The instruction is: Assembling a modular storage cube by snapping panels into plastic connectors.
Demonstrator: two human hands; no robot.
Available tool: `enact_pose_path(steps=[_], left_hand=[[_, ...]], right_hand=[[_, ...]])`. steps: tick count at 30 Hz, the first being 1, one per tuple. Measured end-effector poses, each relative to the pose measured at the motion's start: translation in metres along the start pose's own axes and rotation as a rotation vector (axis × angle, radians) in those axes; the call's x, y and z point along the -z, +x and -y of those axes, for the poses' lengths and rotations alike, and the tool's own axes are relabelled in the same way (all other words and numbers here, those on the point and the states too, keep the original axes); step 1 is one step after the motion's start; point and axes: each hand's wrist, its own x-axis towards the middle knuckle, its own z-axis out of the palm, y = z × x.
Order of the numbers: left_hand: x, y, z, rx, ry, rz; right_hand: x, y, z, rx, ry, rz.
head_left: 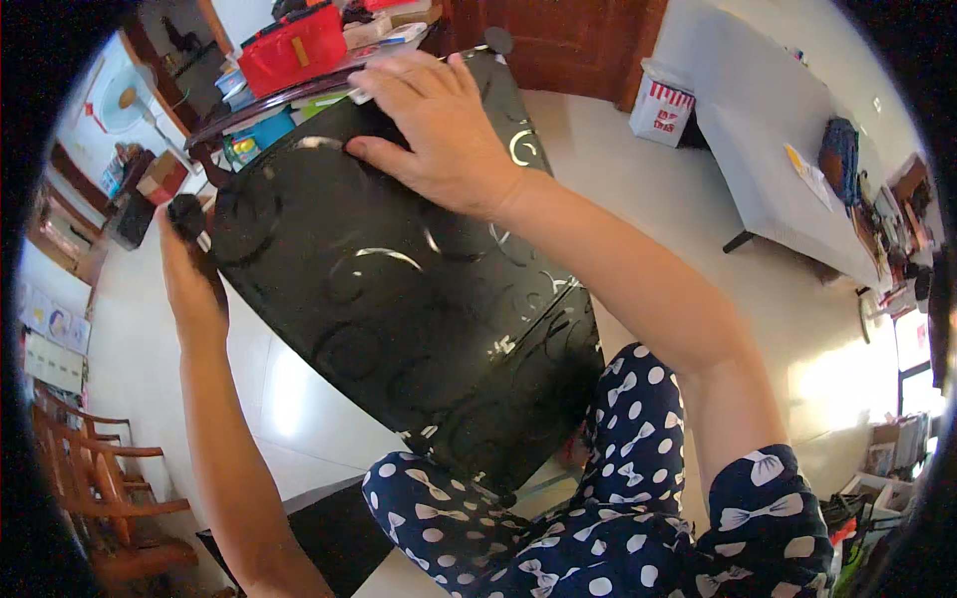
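Observation:
A large black panel (399, 269) with glossy swirl patterns stands tilted in front of me, its lower end between my knees. A thin seam crosses its lower part. Round black pieces sit at its upper corners, one at the left (186, 214) and one at the far top (498, 40). My left hand (191, 274) grips the left corner beside the round piece; most of its fingers are hidden. Across the upper edge lies my right hand (439, 140), with its thumb apart on the dark surface and its fingers stretched toward the far edge, slightly blurred.
Behind the panel, a table (224, 125) bears a red toolbox-like case (292, 50) and clutter. A standing fan (125, 100) is at the far left, wooden chairs (110, 488) at the lower left. To the right are a white bin (661, 112) and a pale covered bench (768, 149).

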Motion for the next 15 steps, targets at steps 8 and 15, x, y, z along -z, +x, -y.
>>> enact_pose_path(steps=[8,15], left_hand=[[-0.008,-0.005,-0.005,0.030,0.029,-0.020],[-0.010,-0.008,-0.011,0.040,0.069,-0.092]], right_hand=[[-0.001,0.008,-0.001,-0.110,0.006,0.017],[0.010,-0.020,-0.027,-0.102,0.002,-0.168]])
